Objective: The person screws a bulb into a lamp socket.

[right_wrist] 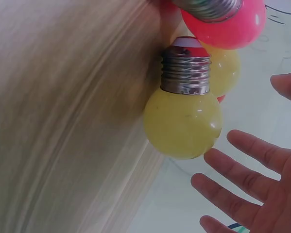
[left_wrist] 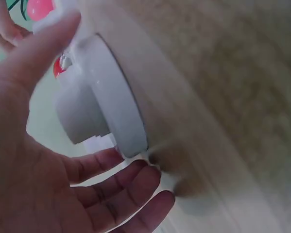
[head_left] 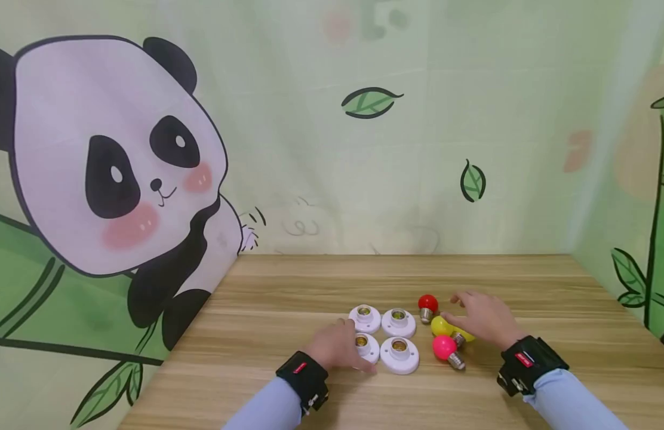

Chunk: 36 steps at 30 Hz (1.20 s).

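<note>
My left hand [head_left: 332,346] reaches around the near-left white lamp socket [head_left: 371,353], which sits flat on the table. In the left wrist view its fingertips are at the socket's rim [left_wrist: 118,107], with the thumb spread apart on the other side. My right hand [head_left: 485,316] hovers by the light bulbs, fingers spread, holding nothing. Closest to its fingertips in the right wrist view is a yellow bulb [right_wrist: 181,126] with a metal screw base. Another yellow bulb [head_left: 441,326], a pink bulb [head_left: 444,347] and a red bulb [head_left: 427,303] lie around it.
Three more white sockets stand beside the held-around one: far left [head_left: 364,327], far right [head_left: 399,331] and near right [head_left: 399,365]. The wooden table [head_left: 289,286] ends at a cloth backdrop [head_left: 310,149] printed with a panda and leaves.
</note>
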{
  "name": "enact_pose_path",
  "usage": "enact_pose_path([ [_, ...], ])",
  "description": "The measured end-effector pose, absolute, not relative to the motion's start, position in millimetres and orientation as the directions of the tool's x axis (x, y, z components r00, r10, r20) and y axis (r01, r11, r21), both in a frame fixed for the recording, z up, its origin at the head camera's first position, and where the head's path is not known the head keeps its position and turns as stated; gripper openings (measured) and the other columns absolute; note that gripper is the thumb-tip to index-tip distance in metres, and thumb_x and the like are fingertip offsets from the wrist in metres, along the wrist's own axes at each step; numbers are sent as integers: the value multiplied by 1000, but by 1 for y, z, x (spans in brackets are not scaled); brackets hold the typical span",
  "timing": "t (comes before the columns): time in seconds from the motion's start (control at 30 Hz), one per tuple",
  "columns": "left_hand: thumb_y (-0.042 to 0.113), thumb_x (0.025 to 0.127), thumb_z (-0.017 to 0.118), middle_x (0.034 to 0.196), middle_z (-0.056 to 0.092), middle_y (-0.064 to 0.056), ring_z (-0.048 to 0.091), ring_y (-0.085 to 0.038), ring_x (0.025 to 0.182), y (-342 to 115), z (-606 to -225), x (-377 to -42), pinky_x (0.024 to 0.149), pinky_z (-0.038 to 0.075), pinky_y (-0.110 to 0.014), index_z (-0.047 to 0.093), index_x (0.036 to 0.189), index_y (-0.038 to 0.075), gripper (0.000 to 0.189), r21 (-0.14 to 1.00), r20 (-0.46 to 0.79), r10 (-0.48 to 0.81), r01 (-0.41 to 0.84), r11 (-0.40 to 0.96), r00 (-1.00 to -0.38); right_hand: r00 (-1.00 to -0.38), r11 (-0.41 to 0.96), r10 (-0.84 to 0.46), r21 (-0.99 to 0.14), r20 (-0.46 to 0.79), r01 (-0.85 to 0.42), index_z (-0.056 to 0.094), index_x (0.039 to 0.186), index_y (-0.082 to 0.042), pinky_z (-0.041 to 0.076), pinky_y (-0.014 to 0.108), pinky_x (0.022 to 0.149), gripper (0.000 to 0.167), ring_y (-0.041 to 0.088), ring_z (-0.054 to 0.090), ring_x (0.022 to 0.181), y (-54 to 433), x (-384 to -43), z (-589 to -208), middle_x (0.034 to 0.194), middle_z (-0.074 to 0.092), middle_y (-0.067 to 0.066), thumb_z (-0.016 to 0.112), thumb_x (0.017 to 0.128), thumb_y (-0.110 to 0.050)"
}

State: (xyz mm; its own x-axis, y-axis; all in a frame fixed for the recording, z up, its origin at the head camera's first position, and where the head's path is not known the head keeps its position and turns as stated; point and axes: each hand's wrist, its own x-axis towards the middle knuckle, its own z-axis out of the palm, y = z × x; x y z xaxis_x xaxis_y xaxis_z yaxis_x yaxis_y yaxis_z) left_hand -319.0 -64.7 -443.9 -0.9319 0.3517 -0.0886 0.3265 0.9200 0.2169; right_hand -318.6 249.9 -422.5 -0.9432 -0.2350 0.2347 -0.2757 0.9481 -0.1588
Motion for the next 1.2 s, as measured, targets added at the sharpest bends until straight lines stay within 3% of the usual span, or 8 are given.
enact_pose_path([
  [0.17, 65, 57, 81, 94, 57, -6, 51, -15, 75, -63, -445, -318, 67, 47, -30, 56, 114, -1, 91, 192, -76, 346, 327, 925, -935, -942, 947, -234, -161, 241, -277, 65, 112, -7, 54, 45, 73, 50, 28, 64, 86, 251, -320, -423, 103, 69, 13, 61, 88, -50],
  [0.37, 44, 58, 89, 77, 55, -1, 46, -14, 64, -66, -427, -316, 56, 40, -26, 60, 81, 6, 53, 277, -124, 353, 310, 910, -927, -944, 949, -227, -165, 239, -270, 65, 113, -7, 54, 44, 73, 50, 27, 64, 86, 253, -323, -427, 104, 69, 12, 61, 88, -51],
  [0.47, 38, 59, 89, 70, 52, 3, 44, -12, 59, -67, -416, -318, 53, 37, -25, 59, 75, 10, 44, 307, -128, 370, 318, 897, -920, -946, 949, -225, -169, 233, -267, 64, 113, -7, 55, 45, 73, 50, 28, 64, 86, 254, -323, -427, 104, 69, 13, 61, 88, -51],
  [0.6, 33, 62, 88, 73, 57, 2, 49, -12, 63, -63, -398, -323, 56, 41, -26, 62, 86, 6, 45, 399, -56, 423, 368, 840, -905, -943, 948, -228, -165, 243, -271, 65, 112, -7, 54, 45, 74, 50, 27, 64, 86, 254, -321, -426, 103, 69, 12, 61, 88, -51],
  [0.8, 30, 70, 85, 109, 63, -11, 60, -20, 96, -46, -374, -324, 84, 50, -34, 54, 124, -3, 71, 618, 124, 460, 431, 657, -879, -940, 947, -229, -165, 251, -275, 65, 112, -8, 54, 46, 77, 50, 28, 64, 89, 254, -319, -424, 104, 69, 12, 61, 88, -51],
  [0.97, 30, 71, 85, 115, 62, -10, 60, -21, 103, -34, -372, -321, 89, 49, -35, 53, 127, 1, 71, 664, 190, 445, 449, 598, -875, -945, 949, -225, -166, 239, -268, 65, 112, -8, 53, 47, 77, 49, 27, 64, 88, 255, -319, -424, 104, 69, 12, 62, 88, -51],
  [1.2, 27, 72, 85, 119, 63, -9, 59, -21, 106, -27, -384, -320, 94, 48, -38, 53, 131, 2, 72, 688, 163, 452, 429, 585, -877, -945, 950, -221, -166, 241, -265, 65, 110, -8, 54, 45, 75, 48, 26, 63, 86, 257, -317, -423, 102, 69, 12, 62, 88, -51],
])
